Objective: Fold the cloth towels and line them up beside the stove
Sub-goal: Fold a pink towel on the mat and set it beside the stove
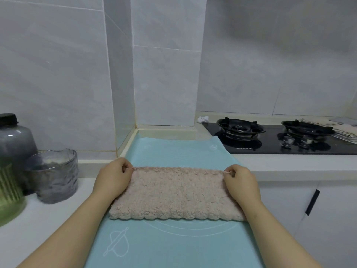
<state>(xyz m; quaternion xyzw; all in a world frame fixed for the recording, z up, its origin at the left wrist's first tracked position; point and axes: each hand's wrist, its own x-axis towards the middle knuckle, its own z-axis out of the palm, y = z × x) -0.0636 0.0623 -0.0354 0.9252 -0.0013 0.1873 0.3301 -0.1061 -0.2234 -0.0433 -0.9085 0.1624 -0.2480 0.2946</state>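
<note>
A fluffy pink cloth towel [176, 193] lies folded in a wide rectangle on a light blue silicone mat [173, 244] on the counter. My left hand [114, 176] pinches the towel's far left corner between thumb and fingers. At the far right corner my right hand [240, 179] pinches the edge the same way. Both forearms run along the towel's short sides. The black two-burner gas stove [274, 136] sits to the right, beyond the mat. More cloths [345, 130] lie in a flat pile at the stove's far right edge.
A grey glass jar with a black lid [13, 136], a ribbed green container [9, 196] and a textured grey glass bowl [56, 176] stand on the white counter at left. A crumpled white rag [202, 119] lies behind the stove. Tiled walls close the back; a cabinet door with a black handle [312, 202] is lower right.
</note>
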